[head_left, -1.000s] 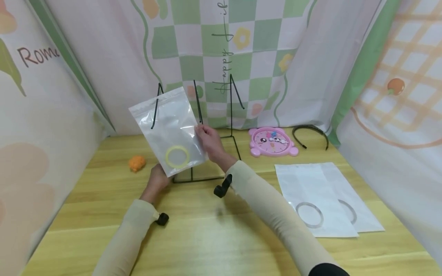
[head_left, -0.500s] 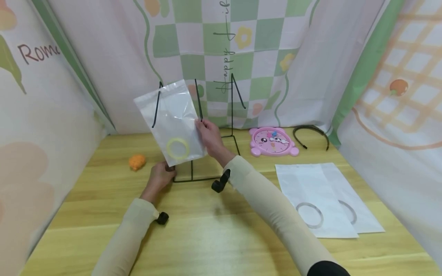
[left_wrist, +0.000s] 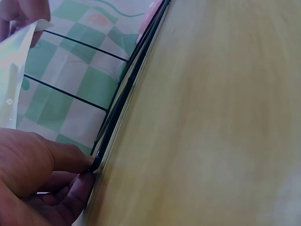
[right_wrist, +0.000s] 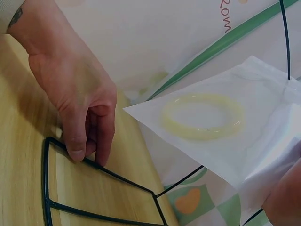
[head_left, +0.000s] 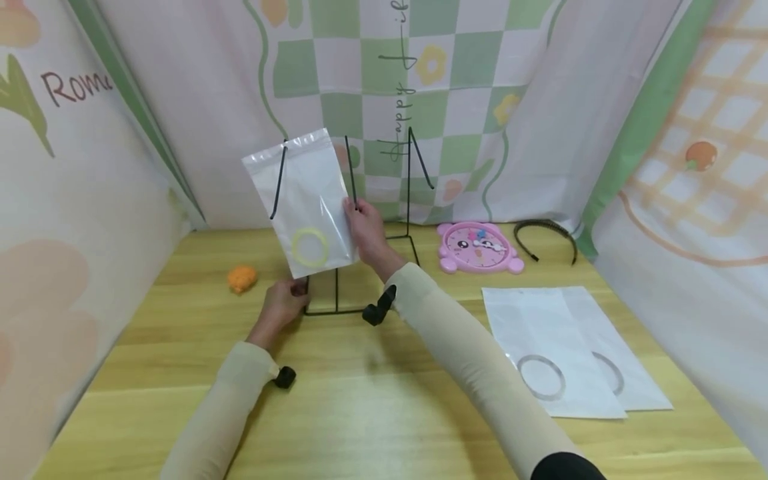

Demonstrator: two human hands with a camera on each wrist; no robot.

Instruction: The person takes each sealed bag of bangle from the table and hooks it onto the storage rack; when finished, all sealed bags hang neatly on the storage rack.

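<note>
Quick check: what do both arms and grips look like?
The left sleeve and right sleeve are cream. Left device and right device, small and black, sit near the wrists. A black band shows further up the right sleeve. Left grip and right grip are ungloved.

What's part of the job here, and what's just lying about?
The job:
white plastic bag with yellow ring, in right hand
black wire rack, in left hand
perhaps two flat white bags with grey rings

Apparently just lying about:
small orange lump
pink animal-shaped plastic clock
dark curved headband
</note>
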